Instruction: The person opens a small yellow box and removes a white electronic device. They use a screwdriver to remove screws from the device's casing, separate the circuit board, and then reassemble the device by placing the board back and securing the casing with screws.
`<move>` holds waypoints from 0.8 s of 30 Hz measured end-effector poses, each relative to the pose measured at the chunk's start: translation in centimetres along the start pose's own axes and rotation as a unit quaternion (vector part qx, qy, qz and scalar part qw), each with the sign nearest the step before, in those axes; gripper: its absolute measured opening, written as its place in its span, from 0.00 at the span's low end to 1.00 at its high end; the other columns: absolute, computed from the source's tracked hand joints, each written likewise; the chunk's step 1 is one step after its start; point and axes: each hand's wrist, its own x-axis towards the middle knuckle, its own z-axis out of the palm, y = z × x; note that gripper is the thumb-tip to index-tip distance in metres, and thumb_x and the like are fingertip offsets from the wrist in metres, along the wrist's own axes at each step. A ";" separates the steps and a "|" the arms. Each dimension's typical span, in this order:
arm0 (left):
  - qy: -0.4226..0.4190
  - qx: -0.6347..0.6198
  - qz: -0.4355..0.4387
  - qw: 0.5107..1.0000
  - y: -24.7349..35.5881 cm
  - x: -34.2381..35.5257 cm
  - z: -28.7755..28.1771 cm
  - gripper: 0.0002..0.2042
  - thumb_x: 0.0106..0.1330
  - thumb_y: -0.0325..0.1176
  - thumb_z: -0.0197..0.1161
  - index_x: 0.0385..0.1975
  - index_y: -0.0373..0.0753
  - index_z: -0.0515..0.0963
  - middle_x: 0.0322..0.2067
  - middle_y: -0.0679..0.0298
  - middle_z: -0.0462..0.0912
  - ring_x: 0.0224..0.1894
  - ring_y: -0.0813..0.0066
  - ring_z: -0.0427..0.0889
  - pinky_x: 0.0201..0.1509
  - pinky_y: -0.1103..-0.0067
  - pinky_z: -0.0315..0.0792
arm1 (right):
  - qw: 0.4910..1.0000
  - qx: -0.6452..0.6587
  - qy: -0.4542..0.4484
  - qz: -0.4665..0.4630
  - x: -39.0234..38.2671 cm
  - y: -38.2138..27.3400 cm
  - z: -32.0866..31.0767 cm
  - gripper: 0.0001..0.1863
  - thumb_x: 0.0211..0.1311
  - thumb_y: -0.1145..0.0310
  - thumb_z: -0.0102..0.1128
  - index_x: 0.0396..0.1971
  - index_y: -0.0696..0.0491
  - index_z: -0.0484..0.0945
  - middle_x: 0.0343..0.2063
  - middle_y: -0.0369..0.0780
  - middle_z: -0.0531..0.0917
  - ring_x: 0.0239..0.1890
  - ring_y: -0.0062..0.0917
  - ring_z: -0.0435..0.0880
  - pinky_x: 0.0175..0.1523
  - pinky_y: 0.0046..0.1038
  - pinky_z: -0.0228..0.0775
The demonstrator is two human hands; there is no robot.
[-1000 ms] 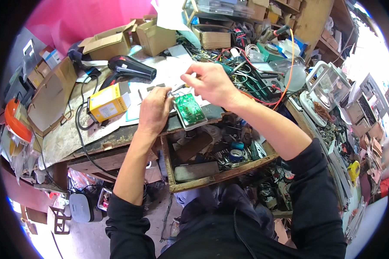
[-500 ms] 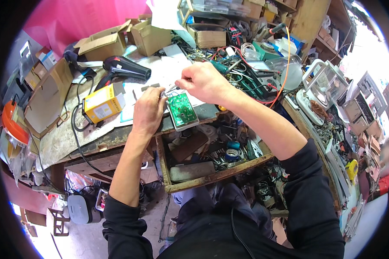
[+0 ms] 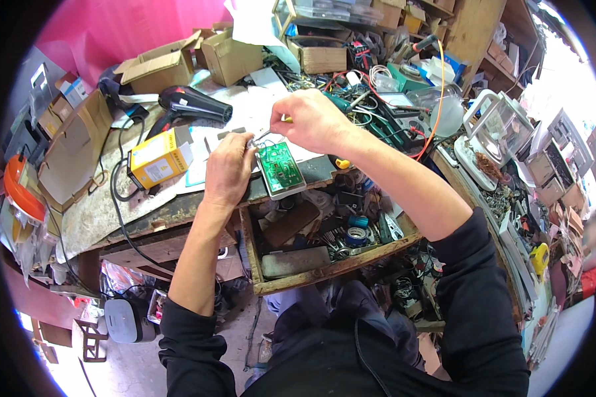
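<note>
Near the middle of the frame, the green circuit board lies in its white housing on the workbench edge, overhanging the open drawer. Left hand is curled, fingertips pinching something small at the board's upper corner (too small to tell what). Right hand is closed around a yellow-handled tool, probably a screwdriver. A slip could gouge the board or knock it into the drawer.
</note>
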 end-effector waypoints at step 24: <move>0.002 -0.003 -0.001 1.000 0.0 0.0 0.1 0.12 0.68 0.27 0.67 0.49 0.34 0.81 0.42 0.51 0.84 0.45 0.49 0.85 0.49 0.61 0.78 | 0.993 -0.106 -0.053 0.023 0.1 -1.2 -0.6 0.18 0.71 0.57 0.62 0.34 0.59 0.87 0.34 0.54 0.88 0.42 0.51 0.89 0.52 0.46 0.81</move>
